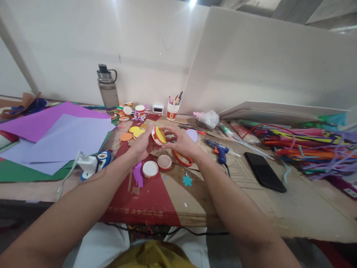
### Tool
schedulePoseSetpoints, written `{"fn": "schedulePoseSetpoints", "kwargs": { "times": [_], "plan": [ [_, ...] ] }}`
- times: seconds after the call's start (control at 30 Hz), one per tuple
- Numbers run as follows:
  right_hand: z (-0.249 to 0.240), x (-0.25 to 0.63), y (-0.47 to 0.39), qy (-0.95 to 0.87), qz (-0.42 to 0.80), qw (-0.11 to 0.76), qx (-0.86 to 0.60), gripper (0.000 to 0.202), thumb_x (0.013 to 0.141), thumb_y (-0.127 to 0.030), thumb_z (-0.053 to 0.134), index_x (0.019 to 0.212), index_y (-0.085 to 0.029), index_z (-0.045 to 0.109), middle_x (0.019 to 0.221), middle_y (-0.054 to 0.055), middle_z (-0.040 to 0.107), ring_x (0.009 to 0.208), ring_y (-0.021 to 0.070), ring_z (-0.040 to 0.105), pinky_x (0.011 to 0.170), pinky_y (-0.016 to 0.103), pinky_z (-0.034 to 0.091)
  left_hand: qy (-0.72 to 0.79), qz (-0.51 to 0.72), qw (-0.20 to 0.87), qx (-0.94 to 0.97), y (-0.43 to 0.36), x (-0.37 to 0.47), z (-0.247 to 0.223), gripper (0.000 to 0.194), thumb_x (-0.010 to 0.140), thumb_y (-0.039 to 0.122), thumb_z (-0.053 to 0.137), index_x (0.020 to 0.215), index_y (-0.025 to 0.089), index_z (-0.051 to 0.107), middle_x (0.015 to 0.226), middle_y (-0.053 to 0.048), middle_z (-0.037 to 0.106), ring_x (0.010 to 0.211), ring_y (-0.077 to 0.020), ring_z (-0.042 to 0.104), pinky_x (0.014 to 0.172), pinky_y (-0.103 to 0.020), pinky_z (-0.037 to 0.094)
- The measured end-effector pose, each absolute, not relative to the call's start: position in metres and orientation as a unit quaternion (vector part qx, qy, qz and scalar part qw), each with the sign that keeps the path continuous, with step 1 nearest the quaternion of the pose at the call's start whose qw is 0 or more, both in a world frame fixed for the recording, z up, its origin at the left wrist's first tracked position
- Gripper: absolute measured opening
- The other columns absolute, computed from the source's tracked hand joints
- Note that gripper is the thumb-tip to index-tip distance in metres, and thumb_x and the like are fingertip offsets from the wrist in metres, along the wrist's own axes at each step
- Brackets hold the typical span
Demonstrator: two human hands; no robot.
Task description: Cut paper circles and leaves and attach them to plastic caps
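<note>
While the left hand [144,144] clamps its fingers on the side of a short, drum-shaped piece with a yellow round face and a red-and-white band [158,136], the right hand [182,141] curves around from the opposite side, its thumb and fingers apart; whether they press on it, I cannot tell. The piece is held above the middle of the bench [30,192], between both hands, more deeply in the left. Wider than it is tall, it has no real long axis; its flat face tilts up and toward the right fingers, which lie just beside that rim. Below it, toward the bench's near edge, two squat round pieces with smooth white tops [150,169] sit side by side on brown-and-red printed cardboard [173,208], with a crooked purple strip [137,175] to their left and a flat, star-like turquoise cutout [187,180] to their right. A glossy orange-red ring [183,159] lies beneath the right wrist. Toward the bench's right edge are a blue glue gun [222,153], a smooth black phone [264,171] and a heap of thin, bright, fuzzy-looking stems [312,149].
</note>
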State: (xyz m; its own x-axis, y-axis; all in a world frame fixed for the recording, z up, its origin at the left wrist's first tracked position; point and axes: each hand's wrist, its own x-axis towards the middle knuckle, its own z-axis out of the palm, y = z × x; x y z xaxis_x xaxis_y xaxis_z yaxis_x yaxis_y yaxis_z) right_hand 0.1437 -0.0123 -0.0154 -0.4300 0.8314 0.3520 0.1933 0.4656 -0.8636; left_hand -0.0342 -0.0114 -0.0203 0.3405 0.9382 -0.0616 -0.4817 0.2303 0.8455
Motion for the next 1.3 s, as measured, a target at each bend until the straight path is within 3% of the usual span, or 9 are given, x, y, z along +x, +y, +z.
{"fn": "schedulePoseSetpoints", "kwargs": {
  "times": [0.33, 0.53, 0.63, 0.73, 0.83, 0.97, 1.3],
  "plan": [
    [-0.018, 0.144, -0.011, -0.763, 0.364, 0.417, -0.334, 0.059, 0.072, -0.03, 0.083, 0.127, -0.032, 0.063, 0.139, 0.004, 0.058, 0.119, 0.0225, 0.06, 0.103, 0.044, 0.051, 0.286, 0.498, 0.737, 0.357, -0.014, -0.033, -0.016, 0.046, 0.093, 0.053, 0.054, 0.103, 0.011, 0.07, 0.083, -0.011, 0.076, 0.068, -0.017, 0.072, 0.061, -0.025, 0.059],
    [-0.014, 0.141, -0.015, -0.8, 0.268, 0.432, -0.318, 0.053, 0.075, -0.027, 0.081, 0.125, -0.032, 0.065, 0.139, 0.006, 0.058, 0.13, 0.0252, 0.052, 0.105, 0.047, 0.047, 0.277, 0.486, 0.763, 0.323, -0.017, -0.032, -0.008, 0.037, 0.097, 0.04, 0.049, 0.112, 0.012, 0.069, 0.092, -0.012, 0.076, 0.081, -0.0206, 0.074, 0.071, -0.03, 0.06],
    [-0.012, 0.136, -0.018, -0.825, 0.182, 0.434, -0.313, 0.048, 0.078, -0.022, 0.078, 0.123, -0.032, 0.066, 0.137, 0.006, 0.058, 0.133, 0.0256, 0.049, 0.114, 0.051, 0.037, 0.267, 0.506, 0.745, 0.344, -0.019, -0.032, -0.008, 0.026, 0.089, 0.026, 0.058, 0.11, 0.014, 0.067, 0.095, -0.009, 0.076, 0.089, -0.021, 0.073, 0.077, -0.031, 0.059],
    [-0.008, 0.132, -0.021, -0.835, 0.126, 0.439, -0.307, 0.047, 0.08, -0.019, 0.075, 0.125, -0.031, 0.065, 0.137, 0.007, 0.059, 0.131, 0.0254, 0.05, 0.115, 0.05, 0.035, 0.257, 0.54, 0.708, 0.376, -0.02, -0.032, -0.011, 0.029, 0.07, 0.007, 0.065, 0.097, 0.015, 0.066, 0.093, -0.005, 0.075, 0.093, -0.0207, 0.072, 0.082, -0.031, 0.059],
    [-0.003, 0.129, -0.027, -0.837, 0.102, 0.441, -0.308, 0.059, 0.08, -0.025, 0.077, 0.135, -0.031, 0.057, 0.141, 0.007, 0.056, 0.134, 0.0275, 0.046, 0.116, 0.051, 0.032, 0.242, 0.564, 0.686, 0.391, -0.022, -0.032, -0.011, 0.031, 0.06, 0.003, 0.064, 0.088, 0.016, 0.063, 0.089, -0.004, 0.074, 0.093, -0.0214, 0.072, 0.084, -0.033, 0.058],
    [-0.001, 0.128, -0.032, -0.821, 0.095, 0.463, -0.32, 0.084, 0.073, -0.041, 0.084, 0.145, -0.032, 0.044, 0.15, 0.01, 0.045, 0.14, 0.0312, 0.038, 0.117, 0.054, 0.029, 0.228, 0.57, 0.681, 0.399, -0.024, -0.035, -0.01, 0.031, 0.062, 0.008, 0.069, 0.092, 0.016, 0.065, 0.086, -0.003, 0.074, 0.092, -0.0215, 0.072, 0.086, -0.035, 0.058],
    [-0.014, 0.122, -0.027, -0.763, 0.024, 0.534, -0.363, 0.041, 0.082, -0.035, 0.077, 0.118, -0.025, 0.06, 0.117, 0.01, 0.065, 0.113, 0.0288, 0.056, 0.097, 0.048, 0.046, 0.174, 0.558, 0.729, 0.356, -0.022, -0.04, -0.016, 0.028, 0.066, 0.005, 0.07, 0.092, 0.017, 0.07, 0.082, -0.001, 0.073, 0.07, -0.011, 0.066, 0.071, -0.023, 0.055]
  ]
}}
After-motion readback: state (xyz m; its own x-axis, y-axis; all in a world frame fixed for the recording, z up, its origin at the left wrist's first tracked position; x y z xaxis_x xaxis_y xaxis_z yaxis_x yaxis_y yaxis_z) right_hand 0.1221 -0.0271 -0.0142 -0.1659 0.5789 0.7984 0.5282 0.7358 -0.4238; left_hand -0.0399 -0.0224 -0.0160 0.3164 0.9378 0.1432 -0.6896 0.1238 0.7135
